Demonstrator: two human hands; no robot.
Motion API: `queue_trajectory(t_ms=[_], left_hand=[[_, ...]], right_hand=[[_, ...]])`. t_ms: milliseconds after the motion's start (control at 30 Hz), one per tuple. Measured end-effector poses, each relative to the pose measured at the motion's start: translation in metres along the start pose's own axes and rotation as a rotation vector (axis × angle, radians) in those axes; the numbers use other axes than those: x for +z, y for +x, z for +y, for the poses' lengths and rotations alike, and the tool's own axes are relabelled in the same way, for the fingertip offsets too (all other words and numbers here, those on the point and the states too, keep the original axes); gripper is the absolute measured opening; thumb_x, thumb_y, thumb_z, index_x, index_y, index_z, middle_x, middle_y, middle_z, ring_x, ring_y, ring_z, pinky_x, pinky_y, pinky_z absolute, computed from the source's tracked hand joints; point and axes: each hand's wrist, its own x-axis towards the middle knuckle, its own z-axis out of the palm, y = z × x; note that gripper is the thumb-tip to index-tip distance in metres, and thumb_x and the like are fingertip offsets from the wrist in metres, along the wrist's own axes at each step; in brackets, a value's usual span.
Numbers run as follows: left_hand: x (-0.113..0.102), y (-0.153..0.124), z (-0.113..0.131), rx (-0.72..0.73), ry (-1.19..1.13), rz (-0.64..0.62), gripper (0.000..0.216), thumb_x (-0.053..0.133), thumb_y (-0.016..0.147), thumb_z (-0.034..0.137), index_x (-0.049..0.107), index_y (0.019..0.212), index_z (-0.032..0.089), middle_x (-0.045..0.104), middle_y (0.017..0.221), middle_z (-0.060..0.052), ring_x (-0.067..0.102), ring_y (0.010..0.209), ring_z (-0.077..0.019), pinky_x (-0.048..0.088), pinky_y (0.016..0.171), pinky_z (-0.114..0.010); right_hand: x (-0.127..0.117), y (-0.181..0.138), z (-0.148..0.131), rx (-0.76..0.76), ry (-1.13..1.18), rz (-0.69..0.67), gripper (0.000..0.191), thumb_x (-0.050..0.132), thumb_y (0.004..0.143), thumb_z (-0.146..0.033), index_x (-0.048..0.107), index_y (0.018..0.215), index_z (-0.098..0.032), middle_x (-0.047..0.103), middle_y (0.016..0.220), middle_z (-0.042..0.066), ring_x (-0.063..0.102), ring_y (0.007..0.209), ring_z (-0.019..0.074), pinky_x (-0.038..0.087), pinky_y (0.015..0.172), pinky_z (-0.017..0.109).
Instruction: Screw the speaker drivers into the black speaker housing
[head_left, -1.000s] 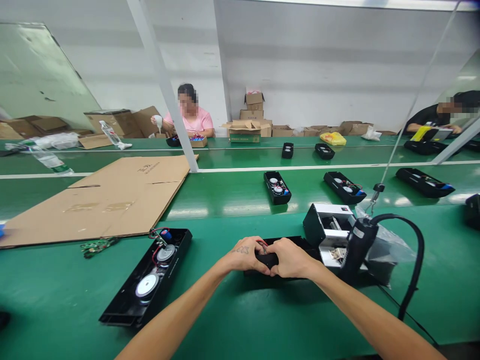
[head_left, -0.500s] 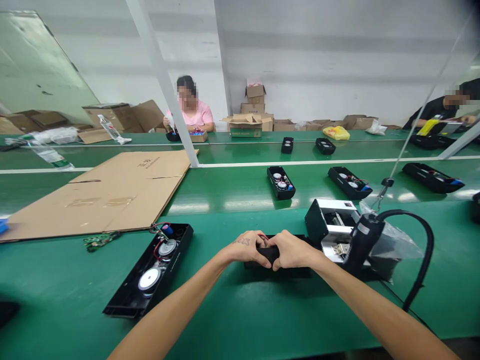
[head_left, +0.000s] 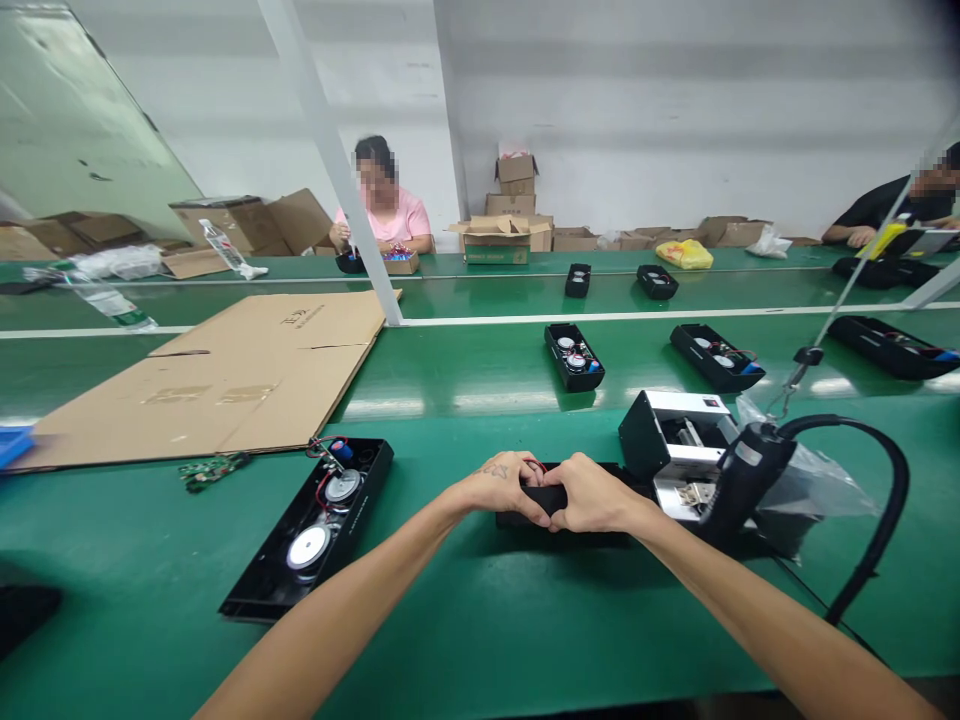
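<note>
Black housing [head_left: 545, 497]: one, clasped by the fingers of our left hand [head_left: 504, 487] and right hand [head_left: 596, 497]. We count one open housing [head_left: 315, 525] near left, three far.

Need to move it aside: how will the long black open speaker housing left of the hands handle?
The long black plastic speaker housing looks rigid and flat-bottomed; likely slides on the smooth green table without tipping. Its loose red wires could snag. Two round drivers hint at heft.
</note>
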Motion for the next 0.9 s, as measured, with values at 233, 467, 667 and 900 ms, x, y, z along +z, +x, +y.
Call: queue_trajectory(t_ms=[233,467,667,900], left_hand=[[0.002,-0.003,-0.001,-0.012,-0.026,0.008,0.053,0.096,0.059,0.055,0.056,0.051,0.022,0.061,0.085,0.001,0.063,0.096,-0.0227,0.041,0.071,-0.029],[0.001,-0.002,-0.002,0.012,-0.005,-0.013,0.055,0.096,0.061,0.055,0.053,0.053,0.023,0.054,0.074,0.003,0.059,0.092,-0.0222,0.038,0.072,-0.030],[-0.002,0.000,-0.003,0.025,0.003,-0.033,0.058,0.095,0.061,0.056,0.049,0.050,0.023,0.051,0.071,0.002,0.059,0.093,-0.0232,0.038,0.070,-0.030],[-0.002,0.006,-0.011,0.015,-0.015,-0.057,0.051,0.097,0.059,0.058,0.062,0.055,0.022,0.064,0.093,0.000,0.063,0.102,-0.0239,0.042,0.071,-0.029]], right_hand=[[0.000,0.001,-0.001,-0.014,0.017,-0.010,0.026,0.080,0.068,-0.021,0.085,0.094,-0.020,0.068,0.065,-0.005,0.052,0.056,0.0132,0.031,0.055,0.028],[-0.005,0.002,0.003,0.015,-0.049,-0.031,0.023,0.090,0.067,-0.034,0.082,0.084,-0.022,0.059,0.056,-0.006,0.044,0.051,0.0133,0.027,0.052,0.031],[-0.002,0.002,0.000,0.039,-0.078,-0.009,0.027,0.093,0.066,-0.033,0.083,0.088,-0.022,0.074,0.069,0.001,0.063,0.062,0.0201,0.034,0.056,0.030],[-0.007,0.007,-0.010,0.107,-0.065,-0.024,0.019,0.092,0.062,-0.031,0.076,0.067,-0.023,0.061,0.058,-0.006,0.056,0.057,0.0155,0.031,0.052,0.029]])
